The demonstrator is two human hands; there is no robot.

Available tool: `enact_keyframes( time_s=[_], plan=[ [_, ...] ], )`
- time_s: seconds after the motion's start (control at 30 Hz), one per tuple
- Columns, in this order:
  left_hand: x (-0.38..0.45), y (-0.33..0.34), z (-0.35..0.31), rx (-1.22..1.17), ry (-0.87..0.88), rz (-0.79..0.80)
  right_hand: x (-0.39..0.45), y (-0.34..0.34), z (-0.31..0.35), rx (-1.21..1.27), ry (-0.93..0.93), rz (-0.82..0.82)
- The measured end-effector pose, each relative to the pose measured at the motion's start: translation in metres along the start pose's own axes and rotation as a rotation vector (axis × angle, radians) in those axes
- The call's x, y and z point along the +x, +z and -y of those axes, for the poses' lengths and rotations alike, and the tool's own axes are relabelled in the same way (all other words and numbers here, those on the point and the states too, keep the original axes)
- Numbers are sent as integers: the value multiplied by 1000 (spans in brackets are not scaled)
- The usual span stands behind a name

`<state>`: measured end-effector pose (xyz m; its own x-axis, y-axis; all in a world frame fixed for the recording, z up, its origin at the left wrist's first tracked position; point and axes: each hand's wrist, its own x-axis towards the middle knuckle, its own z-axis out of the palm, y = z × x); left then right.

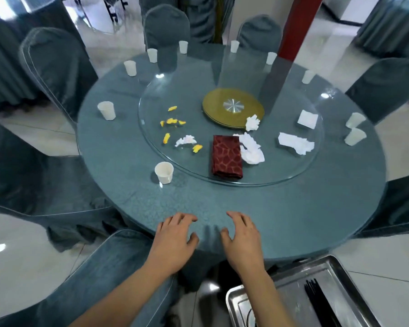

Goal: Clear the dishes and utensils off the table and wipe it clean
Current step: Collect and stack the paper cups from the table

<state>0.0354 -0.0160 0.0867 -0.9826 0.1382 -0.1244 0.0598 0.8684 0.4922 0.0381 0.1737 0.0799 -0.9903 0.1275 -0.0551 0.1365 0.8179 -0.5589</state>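
A round table [281, 213] under a blue-grey cloth fills most of the view, with cloth-covered chairs [57, 67] ringed around it. On it sits a large glass turntable [293, 171], whose gold-coloured hub [233, 107] lies right of centre. At the near right corner, off the table, a steel tray [340, 274] holds a bundle of black chopsticks [316, 300].

On the near part of the turntable lies a folded dark red cloth [227, 156], straight ahead of the hands and well apart from them. Crumpled white tissues touch its right edge [252, 149]; other tissues lie just beside the hub [252, 122], further right [295, 142], and left of the cloth [185, 140]. A flat white square napkin [308, 118] sits at the far right of the glass. Yellow scraps [172, 121] are scattered on the left side of the glass.

White paper cups stand around the table's outer band: the nearest one [164, 172] is left of the red cloth and ahead of the left hand, another [106, 110] is further left, two [354, 132] lie tipped on the right, and several more [184, 46] line the far edge.

The left hand [175, 239] and right hand [242, 239] hover side by side over the near edge of the table, palms down, fingers loosely spread and slightly bent. Neither grips anything; both forearms reach in from the near side.
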Motion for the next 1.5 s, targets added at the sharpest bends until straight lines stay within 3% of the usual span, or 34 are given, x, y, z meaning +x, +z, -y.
enact_keyframes(
  time_s=[0.27, 0.57, 0.93, 1.17, 1.5],
  plan=[
    [47, -18, 36, -42, -85, -37, 63, 23, 26, -24, -60, 60],
    [144, -24, 85, -18, -286, -196, 157, 64, 44, -12, -185, 205],
    [217, -1, 122, -57, -460, -76, 229, 104, 50, -78, -369, 222],
    [188, 4, 128, -165, -471, -185, 228, 112, 59, -91, -427, 255],
    [41, -42, 124, -320, -508, -323, 141, 98, 110, -104, -488, 244]
  ],
)
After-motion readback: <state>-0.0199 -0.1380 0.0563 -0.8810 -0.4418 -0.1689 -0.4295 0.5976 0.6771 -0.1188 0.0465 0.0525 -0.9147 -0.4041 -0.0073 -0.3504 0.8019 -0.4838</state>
